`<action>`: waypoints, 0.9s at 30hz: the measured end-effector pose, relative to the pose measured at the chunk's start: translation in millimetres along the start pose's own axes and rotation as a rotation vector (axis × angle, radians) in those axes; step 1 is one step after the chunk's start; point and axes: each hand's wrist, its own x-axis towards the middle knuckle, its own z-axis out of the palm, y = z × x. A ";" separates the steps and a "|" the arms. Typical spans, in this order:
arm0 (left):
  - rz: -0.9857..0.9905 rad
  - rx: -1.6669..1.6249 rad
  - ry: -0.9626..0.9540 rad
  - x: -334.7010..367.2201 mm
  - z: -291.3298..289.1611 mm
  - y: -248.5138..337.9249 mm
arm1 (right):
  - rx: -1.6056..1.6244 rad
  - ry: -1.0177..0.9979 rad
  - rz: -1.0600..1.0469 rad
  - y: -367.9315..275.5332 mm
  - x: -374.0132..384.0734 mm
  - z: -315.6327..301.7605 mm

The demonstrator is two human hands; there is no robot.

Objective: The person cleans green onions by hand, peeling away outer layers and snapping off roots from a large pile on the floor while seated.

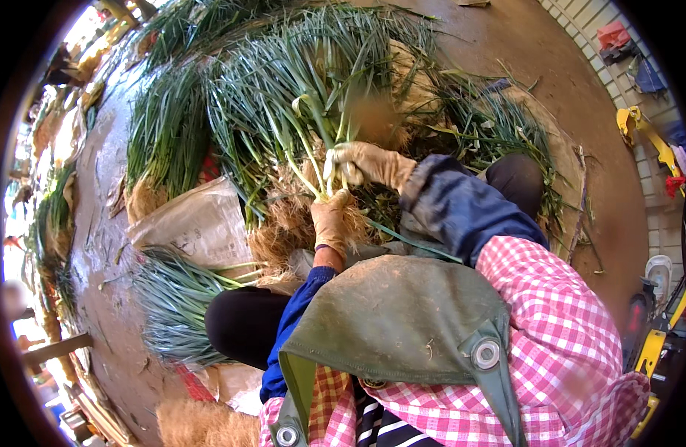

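Note:
My left hand, in a tan work glove, is closed round the root end of a few green onions, whose pale stalks point up and away. Just above it, my gloved right hand pinches one of the white stalks between thumb and fingers. Right behind both hands lies a big heap of green onions, long dark leaves pointing away and brown, stringy roots toward me. Roots partly cover the left hand's right side.
A tied-looking bundle of green onions lies at the left beside a whitish sack. Another pile sits by my left knee, near loose roots. Stripped leaves cover a sheet at the right. Yellow tools stand by the tiled wall.

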 end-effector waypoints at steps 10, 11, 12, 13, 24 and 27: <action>-0.082 -0.051 -0.009 -4.9 20.6 16.1 | -1.930 -0.424 0.722 -4.7 -95.6 -42.4; -0.092 -0.073 -0.038 -4.3 28.3 12.8 | -2.039 -0.372 1.002 9.1 -92.9 -83.4; -0.081 -0.084 -0.024 -4.3 20.0 18.3 | -1.935 -0.053 0.657 5.1 -86.6 -79.8; -0.075 -0.104 -0.019 -6.7 14.7 20.5 | -1.503 0.099 0.588 -2.3 -74.6 -70.8; -0.154 -0.194 -0.209 -19.3 22.5 22.6 | -0.121 0.164 0.157 7.2 -10.8 -26.3; -0.161 -0.286 -0.293 -20.9 17.2 29.9 | -0.119 0.254 0.097 11.6 -1.1 -14.8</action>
